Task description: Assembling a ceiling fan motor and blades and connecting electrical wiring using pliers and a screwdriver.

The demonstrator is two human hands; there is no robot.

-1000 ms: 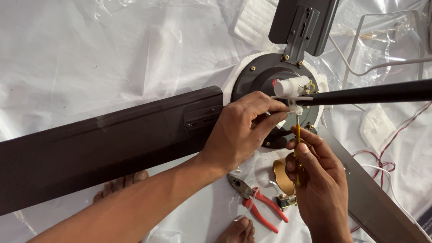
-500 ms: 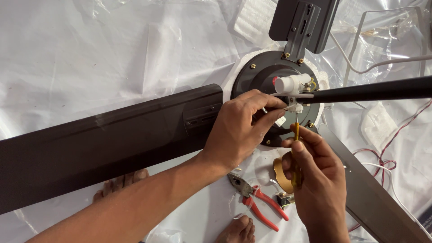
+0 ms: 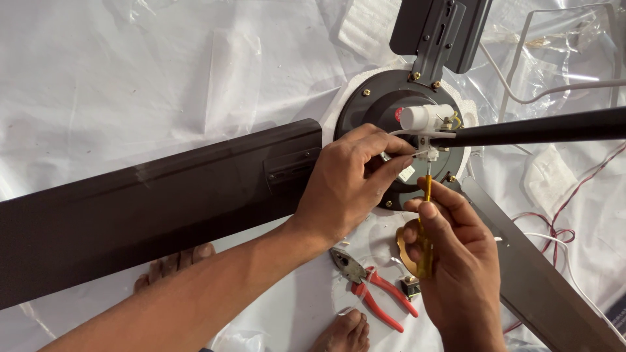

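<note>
Screwdriver (image 3: 426,225) stands upright, tip toward motor (image 3: 398,124).

pliers: red-handled pair (image 3: 372,287) lying on the plastic sheet (image 3: 130,78) by my toes
cables: white one (image 3: 554,85), top right

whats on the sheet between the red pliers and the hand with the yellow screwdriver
In the head view, a small dark metal part lies on the white plastic sheet between the red-handled pliers and the right hand holding the yellow screwdriver.
</note>
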